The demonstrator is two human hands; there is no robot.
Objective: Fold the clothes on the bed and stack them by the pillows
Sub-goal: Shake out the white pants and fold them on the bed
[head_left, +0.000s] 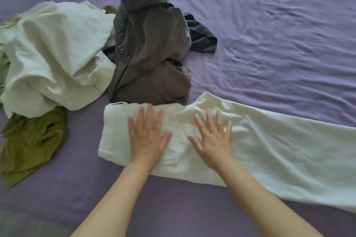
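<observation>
White trousers lie flat across the purple bed sheet, waistband at the left, legs running off to the right. My left hand presses flat on the waist part, fingers spread. My right hand presses flat beside it, near the crotch, fingers spread too. Behind them sits an unfolded heap: a crumpled grey-brown garment, a pale white-green garment and an olive green piece at the left.
A small dark grey item lies to the right of the grey-brown garment. The wrinkled sheet stretches wide at the back right. No pillows are in view.
</observation>
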